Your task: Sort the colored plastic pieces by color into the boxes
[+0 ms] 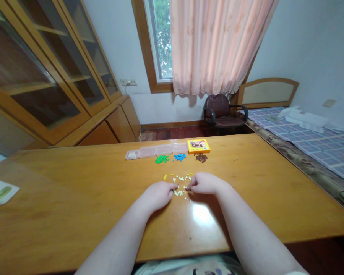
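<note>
A loose scatter of tiny cream and pale-yellow pieces (180, 193), like small building bricks, lies on the wooden table between my hands. From the left, my left hand (159, 195) reaches in with its index finger stretched out, the tip touching the edge of the scatter. My right hand (203, 183) comes from the other side, its fingers bent down and pinched together among the pieces. What sits between those fingertips is too small to make out. Just beyond my left hand lies a longer yellow piece (165, 177).
Farther back are piles of green pieces (161, 159), blue pieces (179, 157) and brown pieces (201, 157). Behind them stand a row of clear plastic trays (147, 151) and a yellow box (198, 146). A white device (1, 192) rests at the table's left edge.
</note>
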A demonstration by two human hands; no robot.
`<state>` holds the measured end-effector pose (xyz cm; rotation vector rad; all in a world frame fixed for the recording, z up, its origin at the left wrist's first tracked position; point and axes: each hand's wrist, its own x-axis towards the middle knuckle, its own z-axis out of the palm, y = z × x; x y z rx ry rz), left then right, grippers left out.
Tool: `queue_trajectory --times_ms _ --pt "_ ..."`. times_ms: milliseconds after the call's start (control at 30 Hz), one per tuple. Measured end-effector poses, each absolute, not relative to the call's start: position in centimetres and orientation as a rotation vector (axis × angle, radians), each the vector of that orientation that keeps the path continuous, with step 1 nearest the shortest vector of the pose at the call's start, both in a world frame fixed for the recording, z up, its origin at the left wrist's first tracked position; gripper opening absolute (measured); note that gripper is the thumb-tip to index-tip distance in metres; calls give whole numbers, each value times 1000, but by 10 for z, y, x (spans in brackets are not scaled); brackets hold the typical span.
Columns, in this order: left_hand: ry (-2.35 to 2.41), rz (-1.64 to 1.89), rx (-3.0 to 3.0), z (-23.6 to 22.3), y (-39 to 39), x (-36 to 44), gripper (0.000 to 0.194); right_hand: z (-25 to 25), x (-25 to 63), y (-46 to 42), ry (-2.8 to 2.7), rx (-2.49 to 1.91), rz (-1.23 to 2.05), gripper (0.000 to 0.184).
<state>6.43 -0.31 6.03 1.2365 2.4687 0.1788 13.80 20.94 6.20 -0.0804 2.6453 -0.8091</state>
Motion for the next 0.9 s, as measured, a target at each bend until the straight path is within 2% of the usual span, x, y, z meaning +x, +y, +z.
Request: queue_trajectory --times_ms 433,700,900 --pt "2434 186 1209 64 -1 68 41 65 139 208 2661 -17 -745 23" --pt "2527 54 1076 66 -7 69 36 72 139 213 2732 69 -600 29" --pt "2630 -11 933 67 -5 66 43 79 140 209 2842 112 -532 28"
